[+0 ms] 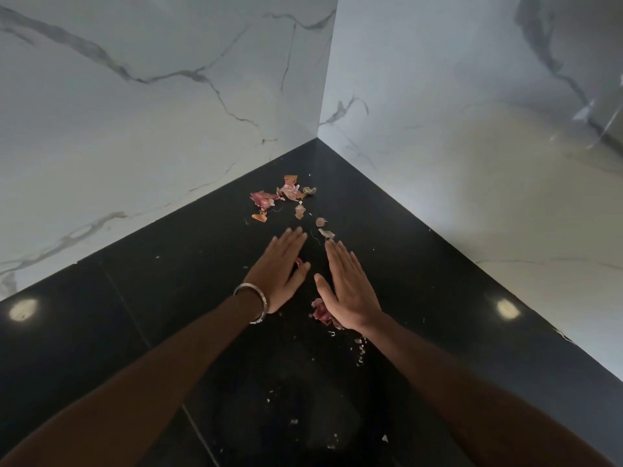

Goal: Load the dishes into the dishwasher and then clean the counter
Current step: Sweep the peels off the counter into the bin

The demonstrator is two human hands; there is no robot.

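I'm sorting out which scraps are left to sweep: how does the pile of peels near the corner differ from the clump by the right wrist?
The corner peels lie scattered beyond both hands, untouched; the wrist clump is bunched against the right hand. The corner peels look pale pink and orange; the wrist clump is darker red. Both rest on the black counter.

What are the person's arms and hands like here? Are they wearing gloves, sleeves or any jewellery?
Both forearms are bare, with no sleeves in view, and neither hand is gloved. The left hand has a silver metal bangle round its wrist. The right hand wears nothing visible: no ring, watch or band.
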